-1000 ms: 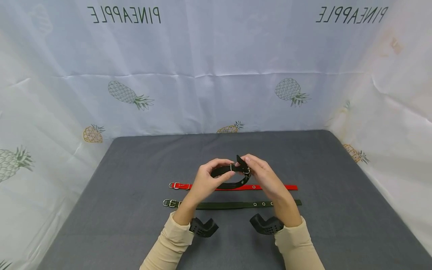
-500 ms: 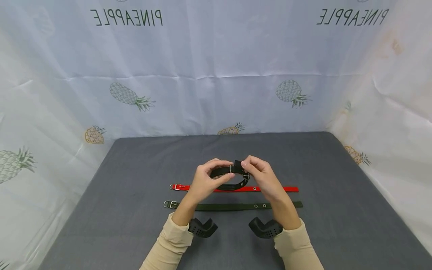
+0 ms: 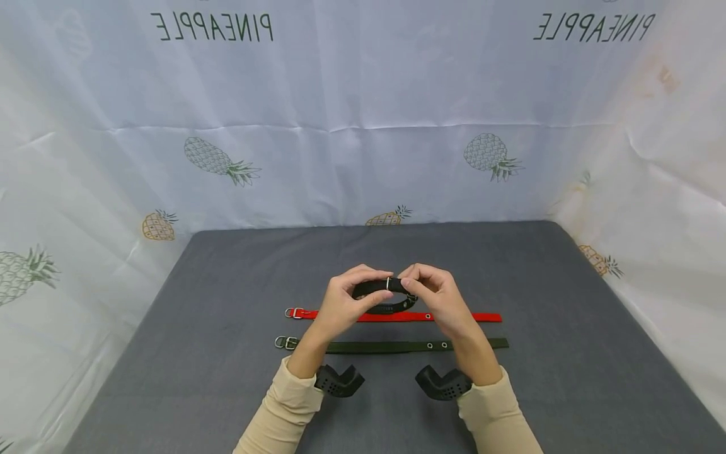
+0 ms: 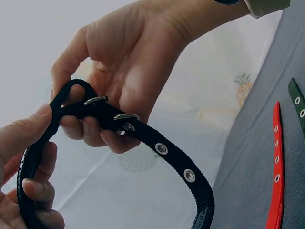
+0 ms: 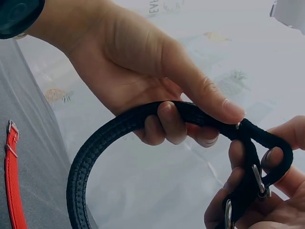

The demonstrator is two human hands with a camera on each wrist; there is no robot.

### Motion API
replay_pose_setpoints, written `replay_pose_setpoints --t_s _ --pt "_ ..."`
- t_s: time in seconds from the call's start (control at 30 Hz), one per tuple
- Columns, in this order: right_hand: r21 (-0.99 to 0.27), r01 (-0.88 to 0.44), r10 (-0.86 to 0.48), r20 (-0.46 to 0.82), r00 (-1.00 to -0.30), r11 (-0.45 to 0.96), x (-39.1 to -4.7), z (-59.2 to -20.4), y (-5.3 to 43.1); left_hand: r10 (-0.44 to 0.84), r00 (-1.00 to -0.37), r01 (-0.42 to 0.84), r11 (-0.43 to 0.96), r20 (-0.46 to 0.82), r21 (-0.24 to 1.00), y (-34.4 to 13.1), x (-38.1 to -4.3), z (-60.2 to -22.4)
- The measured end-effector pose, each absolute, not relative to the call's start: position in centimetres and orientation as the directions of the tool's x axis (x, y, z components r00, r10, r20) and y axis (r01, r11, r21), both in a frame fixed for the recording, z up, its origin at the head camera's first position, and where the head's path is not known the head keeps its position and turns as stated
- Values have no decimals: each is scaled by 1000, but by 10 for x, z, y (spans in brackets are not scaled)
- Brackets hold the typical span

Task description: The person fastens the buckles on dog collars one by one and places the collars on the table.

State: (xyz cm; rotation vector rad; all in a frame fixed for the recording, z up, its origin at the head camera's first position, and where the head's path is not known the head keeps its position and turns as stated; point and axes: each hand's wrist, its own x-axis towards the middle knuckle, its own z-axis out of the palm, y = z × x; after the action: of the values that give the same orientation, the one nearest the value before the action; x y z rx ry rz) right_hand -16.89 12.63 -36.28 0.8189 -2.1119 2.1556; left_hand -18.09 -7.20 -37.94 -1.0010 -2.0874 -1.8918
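A black collar [image 3: 391,309], bent into a ring, is held above the table between both hands. Its eyelets and lined strap [image 4: 199,191] show in the left wrist view. My left hand [image 3: 346,299] pinches the band by the metal keeper [image 3: 388,283], thumb in front and fingers behind. Opposite it, my right hand [image 3: 445,299] grips the strap by the buckle [image 5: 258,179]. Between buckle and keeper the strap bulges in a small loop [image 5: 285,151], with a right fingertip inside. The strap's tip is hidden by fingers.
A red collar [image 3: 382,318] lies flat on the grey table [image 3: 227,366] beneath the hands. Nearer the body lies a dark green collar [image 3: 368,347], parallel to it. Black wrist mounts [image 3: 340,382] hang under both wrists. A pineapple-print curtain [image 3: 340,170] stands around the table.
The collar's black tip, which stood up beside the right fingers, has come down level with the band. My right hand has moved slightly left, toward the left hand, which keeps its hold.
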Motion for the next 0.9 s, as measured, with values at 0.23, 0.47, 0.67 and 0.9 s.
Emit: replay_pose_setpoints --t_s 0.23,0.47,0.67,0.9 --pt "-913 -391 -349 407 -844 -118 -169 -364 124 357 -763 583 19 539 813 -71 -177 -376" --pt "-919 -373 -316 394 -863 -127 -168 -368 123 342 -774 577 34 533 816 -69 -174 -377" --pt "-961 -243 -435 275 -857 -130 -172 -367 130 336 -785 554 8 520 832 -71 -175 -377" --pt "-973 -180 -556 230 -799 -144 -178 -367 140 326 -813 505 -20 483 863 -75 -178 -374"
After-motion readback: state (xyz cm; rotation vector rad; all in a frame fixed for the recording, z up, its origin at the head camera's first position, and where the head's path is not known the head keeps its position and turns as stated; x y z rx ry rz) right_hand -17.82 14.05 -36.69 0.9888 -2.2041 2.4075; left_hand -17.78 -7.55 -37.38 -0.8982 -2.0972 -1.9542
